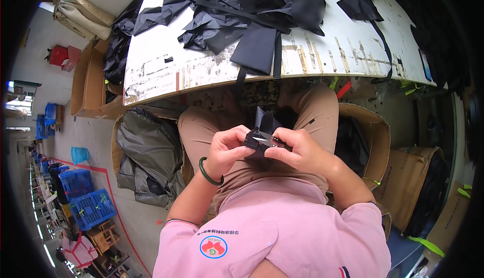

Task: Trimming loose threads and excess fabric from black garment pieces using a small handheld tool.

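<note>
Above my lap, my left hand [227,149] pinches a black fabric piece [265,120] between thumb and fingers. My right hand [301,150] is closed round a small pair of thread snips [262,140]. The pointed metal blades reach left, up against the bunched black edge at my left fingertips. Whether the blades are parted is too small to tell. Part of the snips' handle is hidden by my right fingers. The fabric's loose end sticks up toward the table.
A worn white table [201,69] stands in front, with a heap of black fabric pieces [242,13] and another black piece [360,5] at right. Cardboard boxes flank my legs; the left one holds a grey-green cloth bundle [151,152]. Blue crates [93,208] stand farther left.
</note>
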Motion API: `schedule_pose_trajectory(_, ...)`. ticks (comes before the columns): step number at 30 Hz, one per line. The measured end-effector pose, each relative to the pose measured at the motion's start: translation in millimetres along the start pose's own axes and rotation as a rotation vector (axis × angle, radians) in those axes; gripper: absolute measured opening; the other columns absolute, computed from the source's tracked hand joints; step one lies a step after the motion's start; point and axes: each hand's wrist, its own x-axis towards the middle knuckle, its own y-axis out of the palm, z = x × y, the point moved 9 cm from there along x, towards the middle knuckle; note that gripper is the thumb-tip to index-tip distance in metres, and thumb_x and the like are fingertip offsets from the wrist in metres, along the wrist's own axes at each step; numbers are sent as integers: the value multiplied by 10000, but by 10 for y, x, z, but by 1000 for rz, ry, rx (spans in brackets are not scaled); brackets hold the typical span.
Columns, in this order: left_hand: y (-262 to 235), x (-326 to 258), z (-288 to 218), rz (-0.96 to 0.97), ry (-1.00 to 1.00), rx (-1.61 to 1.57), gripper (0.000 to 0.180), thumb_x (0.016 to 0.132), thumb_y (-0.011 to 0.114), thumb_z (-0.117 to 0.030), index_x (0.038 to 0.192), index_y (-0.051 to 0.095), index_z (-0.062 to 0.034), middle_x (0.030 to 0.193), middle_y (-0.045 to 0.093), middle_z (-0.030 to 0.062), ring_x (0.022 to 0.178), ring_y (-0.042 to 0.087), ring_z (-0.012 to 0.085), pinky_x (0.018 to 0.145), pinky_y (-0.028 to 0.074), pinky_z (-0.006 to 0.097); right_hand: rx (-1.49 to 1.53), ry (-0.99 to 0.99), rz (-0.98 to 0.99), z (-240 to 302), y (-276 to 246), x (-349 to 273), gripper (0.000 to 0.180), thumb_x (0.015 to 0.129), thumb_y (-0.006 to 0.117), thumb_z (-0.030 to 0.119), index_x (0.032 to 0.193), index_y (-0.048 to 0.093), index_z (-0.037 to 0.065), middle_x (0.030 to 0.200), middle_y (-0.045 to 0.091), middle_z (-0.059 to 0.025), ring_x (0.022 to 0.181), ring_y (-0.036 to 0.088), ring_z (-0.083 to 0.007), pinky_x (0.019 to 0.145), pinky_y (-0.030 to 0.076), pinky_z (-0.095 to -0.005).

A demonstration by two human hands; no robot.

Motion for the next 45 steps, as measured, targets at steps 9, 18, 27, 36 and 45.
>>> schedule_pose_trajectory(9,31,-18,125,69,-96,-5,102,793,652,63,893,647,39,967,587,77,838,560,121,733,450,233,-277,-69,-13,103,-14,1,386,835,675,416,787,551,53,605,588,-139,551,585,-348,500,436,-418)
schedule_pose_trajectory(18,25,-15,124,107,-124,22,101,794,650,61,892,645,40,984,581,79,864,562,125,749,451,236,-306,-106,-17,89,-2,-8,384,854,653,406,765,529,54,593,573,-138,549,576,-350,498,429,-426)
schedule_pose_trajectory(27,65,6,76,204,-174,4,111,798,651,53,909,652,45,975,592,84,892,574,148,796,451,256,-285,-86,-4,40,-34,-44,398,862,653,387,744,495,42,585,548,-146,538,545,-358,497,406,-421)
schedule_pose_trajectory(36,164,25,62,405,-504,-94,128,737,686,15,848,644,62,890,601,98,813,574,166,744,452,260,-249,-86,215,98,36,-60,396,835,670,425,807,568,44,578,560,-142,535,569,-339,503,435,-396)
schedule_pose_trajectory(45,235,-39,159,550,-618,-57,115,738,703,-7,815,644,55,853,586,71,798,548,139,725,433,256,-325,-167,311,213,143,-82,405,839,648,464,826,585,64,575,565,-121,534,576,-332,510,449,-400)
